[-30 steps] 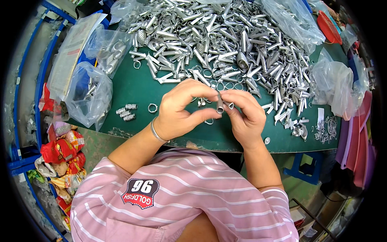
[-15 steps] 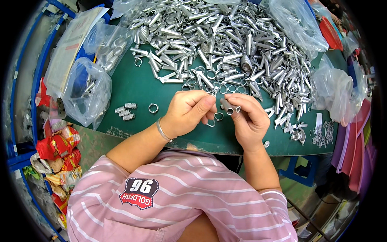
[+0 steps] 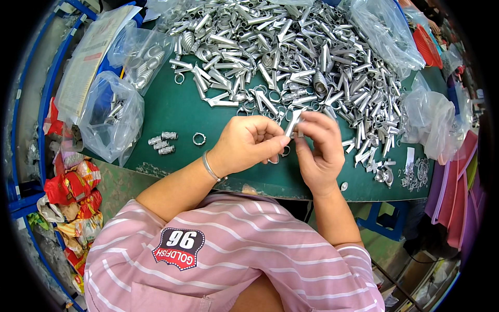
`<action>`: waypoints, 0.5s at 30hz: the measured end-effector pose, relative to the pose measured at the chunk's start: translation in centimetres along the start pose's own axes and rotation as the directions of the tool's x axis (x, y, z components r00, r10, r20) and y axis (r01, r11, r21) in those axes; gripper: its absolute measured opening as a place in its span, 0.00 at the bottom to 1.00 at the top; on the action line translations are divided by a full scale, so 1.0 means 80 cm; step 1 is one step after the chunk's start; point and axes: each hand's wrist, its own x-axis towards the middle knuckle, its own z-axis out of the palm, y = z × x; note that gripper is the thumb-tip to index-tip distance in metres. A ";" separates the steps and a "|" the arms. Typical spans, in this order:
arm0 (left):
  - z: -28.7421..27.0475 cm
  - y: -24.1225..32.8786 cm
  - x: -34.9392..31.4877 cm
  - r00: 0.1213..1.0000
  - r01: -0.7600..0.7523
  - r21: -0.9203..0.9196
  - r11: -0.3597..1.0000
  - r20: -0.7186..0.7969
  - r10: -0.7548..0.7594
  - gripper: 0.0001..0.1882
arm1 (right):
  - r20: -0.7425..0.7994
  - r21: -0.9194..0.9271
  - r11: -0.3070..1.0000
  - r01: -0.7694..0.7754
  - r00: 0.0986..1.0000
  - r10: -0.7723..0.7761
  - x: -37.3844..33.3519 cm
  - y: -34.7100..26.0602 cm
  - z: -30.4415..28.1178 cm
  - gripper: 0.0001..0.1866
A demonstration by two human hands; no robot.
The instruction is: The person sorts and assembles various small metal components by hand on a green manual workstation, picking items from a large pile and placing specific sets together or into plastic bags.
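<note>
A short silver metal tube with a flared end (image 3: 294, 122) is held upright at a tilt between my hands, above the near part of the green table. My left hand (image 3: 252, 140) is closed, its thumb and forefinger pinching the tube's lower end. Against the tube's right side lie the curled fingers of my right hand (image 3: 321, 151), slightly blurred, with the thumb below them. A small metal ring (image 3: 285, 151) shows just under my left fingertips; whether the hand holds it, I cannot tell. Behind my hands spreads a large heap of silver tubes (image 3: 270, 57) and rings.
On the green table (image 3: 166, 112) lie a few ribbed metal pieces (image 3: 166, 150) and a notched ring (image 3: 199, 139). Clear plastic bags (image 3: 112, 125) sit at left, another (image 3: 426, 114) at right. Small wire parts (image 3: 416, 174) lie at the right edge, and a blue stool (image 3: 384, 221) stands below.
The tubular piece in my right fingers has swung from pointing toward me to upright and moved left to my left fingertips. My right fingers have lifted and shifted slightly left.
</note>
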 end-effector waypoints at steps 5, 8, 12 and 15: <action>0.002 -0.014 0.003 0.991 -0.132 0.054 0.990 -0.020 0.134 0.06 | -0.078 0.346 0.924 -0.165 0.976 0.203 -0.008 -0.003 0.002 0.25; 0.002 -0.014 0.003 0.984 -0.178 0.207 0.962 0.024 0.177 0.07 | -0.087 0.181 0.977 -0.112 0.988 0.130 -0.009 -0.001 0.000 0.17; 0.003 -0.017 0.005 0.944 -0.318 0.341 0.885 0.026 0.329 0.08 | -0.045 0.078 0.996 0.036 0.998 -0.032 0.001 -0.002 -0.006 0.14; 0.003 -0.019 0.005 0.912 -0.385 0.386 0.838 0.022 0.409 0.08 | -0.025 0.064 0.993 0.097 0.995 -0.096 0.002 -0.002 -0.007 0.14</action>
